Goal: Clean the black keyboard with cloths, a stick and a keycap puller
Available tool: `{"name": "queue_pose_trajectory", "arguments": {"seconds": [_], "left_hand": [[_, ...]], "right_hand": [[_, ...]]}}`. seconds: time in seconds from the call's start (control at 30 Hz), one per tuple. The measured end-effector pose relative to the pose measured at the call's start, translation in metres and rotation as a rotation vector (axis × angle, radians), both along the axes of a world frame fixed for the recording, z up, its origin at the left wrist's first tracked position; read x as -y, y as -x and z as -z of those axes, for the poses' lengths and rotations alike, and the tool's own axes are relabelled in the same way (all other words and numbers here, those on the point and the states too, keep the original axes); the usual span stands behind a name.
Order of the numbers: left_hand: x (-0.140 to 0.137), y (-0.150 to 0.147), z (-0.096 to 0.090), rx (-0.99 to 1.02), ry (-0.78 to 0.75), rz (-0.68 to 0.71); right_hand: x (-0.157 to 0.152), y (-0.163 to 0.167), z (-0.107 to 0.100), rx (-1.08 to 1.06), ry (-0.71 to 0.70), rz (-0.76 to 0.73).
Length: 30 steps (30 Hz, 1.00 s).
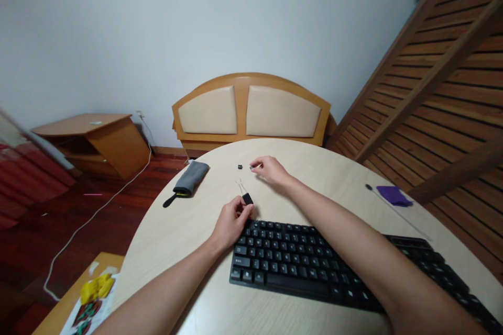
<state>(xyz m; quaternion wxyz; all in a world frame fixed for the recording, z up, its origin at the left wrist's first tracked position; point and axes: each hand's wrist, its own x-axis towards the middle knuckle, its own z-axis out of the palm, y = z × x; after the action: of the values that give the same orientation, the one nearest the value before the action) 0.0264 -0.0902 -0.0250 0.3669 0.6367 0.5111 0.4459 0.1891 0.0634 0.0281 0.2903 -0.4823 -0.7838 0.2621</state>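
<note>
Beyond the black keyboard (291,259), my left hand (231,222) pinches a keycap puller (247,199) by its black handle. Two thin wire prongs of the puller point away from me. Farther out, my right hand (271,171) is closed with its fingertips on a small dark keycap (252,167), partly covered by the fingers. A second black keycap (240,167) lies on the table just left of those fingertips. My right forearm crosses over the keyboard and hides part of its keys.
On the round table (165,256), a grey cloth pouch (191,178) lies at the left. A folded purple cloth (394,196) and a thin stick with a dark tip (369,187) lie at the right. Yellow cloth (97,288) rests on a lower surface at left.
</note>
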Motion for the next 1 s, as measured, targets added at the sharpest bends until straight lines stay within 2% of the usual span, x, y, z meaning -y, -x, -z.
{"name": "queue_pose_trajectory", "arguments": {"seconds": [0.17, 0.33, 0.57, 1.0], "left_hand": [[0.0, -0.001, -0.002, 0.033, 0.016, 0.005], [0.001, -0.001, -0.003, 0.033, 0.024, 0.005], [0.002, -0.002, -0.004, 0.052, 0.045, -0.014], [0.001, -0.002, -0.002, 0.019, 0.028, -0.009]], "right_hand": [[-0.032, 0.026, 0.01, 0.113, -0.014, 0.168], [-0.031, 0.038, 0.029, 0.162, -0.006, 0.259], [-0.026, 0.041, 0.048, 0.158, -0.025, 0.297], [-0.026, 0.049, 0.052, 0.171, -0.053, 0.3]]}}
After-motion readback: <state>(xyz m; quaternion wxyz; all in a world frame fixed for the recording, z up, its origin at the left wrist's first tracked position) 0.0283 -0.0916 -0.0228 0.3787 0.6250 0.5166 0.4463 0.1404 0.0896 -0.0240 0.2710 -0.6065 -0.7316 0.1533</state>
